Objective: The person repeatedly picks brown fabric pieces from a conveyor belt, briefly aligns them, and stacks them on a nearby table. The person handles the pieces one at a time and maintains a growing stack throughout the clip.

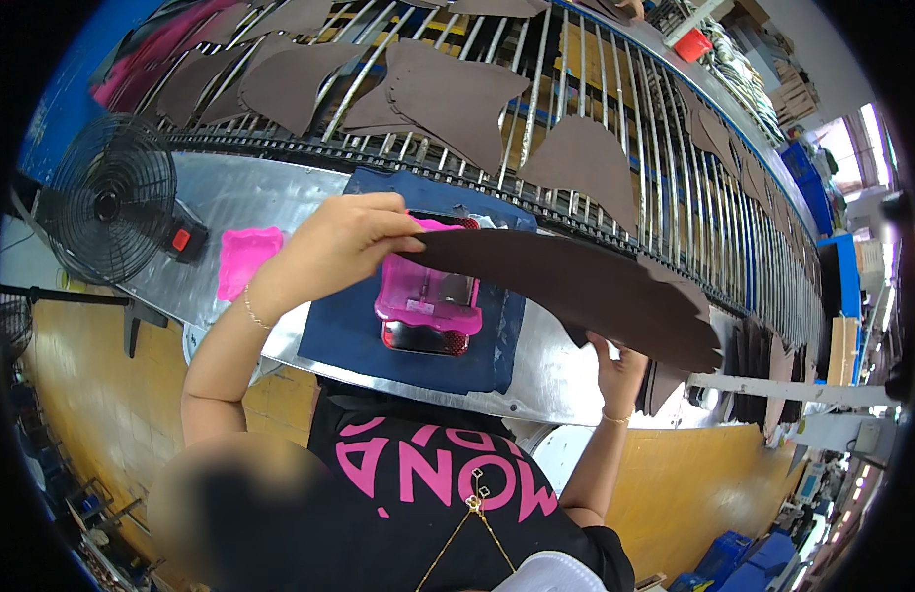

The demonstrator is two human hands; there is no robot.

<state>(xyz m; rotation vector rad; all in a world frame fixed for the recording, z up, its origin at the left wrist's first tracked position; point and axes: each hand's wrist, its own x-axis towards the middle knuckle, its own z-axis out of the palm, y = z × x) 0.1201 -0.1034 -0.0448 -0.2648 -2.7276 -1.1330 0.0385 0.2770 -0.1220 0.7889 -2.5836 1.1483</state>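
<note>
1. Your right hand (620, 373) holds the dark-brown panel (576, 281) by its lower edge.
2. Your left hand (354, 234) pinches its left tip; its long axis slants down rightward, above the metal surface (561, 387).
3. Beyond: the rod rack (625, 89).

Panels (443, 104) on conv. (665, 148) behind mat (334, 321); bskt (431, 314) on mat, tray (248, 260) & fan (107, 204) L

A curved dark-brown sheet (586, 286), held aloft, slopes down rightward.
</note>
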